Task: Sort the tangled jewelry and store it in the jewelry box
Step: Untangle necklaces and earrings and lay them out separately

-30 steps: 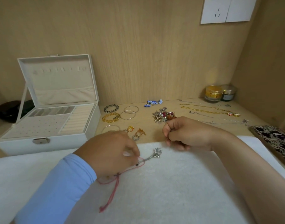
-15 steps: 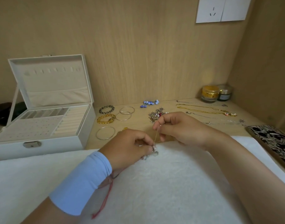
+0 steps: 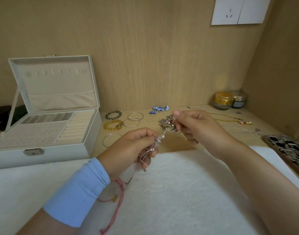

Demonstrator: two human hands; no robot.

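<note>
Bracelets [image 3: 106,126] beside jewelry box [image 3: 92,133]

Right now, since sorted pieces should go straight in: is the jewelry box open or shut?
Open: the jewelry box has its lid raised, and its ring rolls and slots show.

Jewelry box [image 3: 48,143] stands left of bangles [image 3: 133,119], jars [image 3: 230,100] far right.

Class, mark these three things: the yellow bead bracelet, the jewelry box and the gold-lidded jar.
yellow bead bracelet [image 3: 106,126]: head view, its left beads.
jewelry box [image 3: 60,153]: head view, front wall.
gold-lidded jar [image 3: 224,97]: head view, gold lid.
</note>
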